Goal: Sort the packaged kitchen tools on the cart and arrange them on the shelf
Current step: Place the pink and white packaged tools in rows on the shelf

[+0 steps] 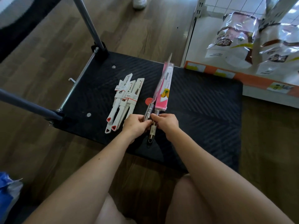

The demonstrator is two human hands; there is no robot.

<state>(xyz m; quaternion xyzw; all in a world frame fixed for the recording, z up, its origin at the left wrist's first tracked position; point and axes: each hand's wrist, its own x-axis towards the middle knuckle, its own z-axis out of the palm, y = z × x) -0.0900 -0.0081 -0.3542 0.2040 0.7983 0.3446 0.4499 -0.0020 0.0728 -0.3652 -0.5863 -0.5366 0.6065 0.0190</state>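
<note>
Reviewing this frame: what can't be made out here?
Head view only.
- Steel-handled tools in pink card sleeves: the sleeves hide the blades, and the print is too small to read.
- Their handles: partly covered by the left hand and right hand gripping them.
- Pile of white-handled packaged tools on the black cart: count unclear because they overlap.
- White shelf: upper levels cut off by the top edge.

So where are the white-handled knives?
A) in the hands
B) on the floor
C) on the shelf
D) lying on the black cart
D: the white-handled knives lie piled on the black cart, while the left hand and right hand grip the steel-handled knives.
</note>
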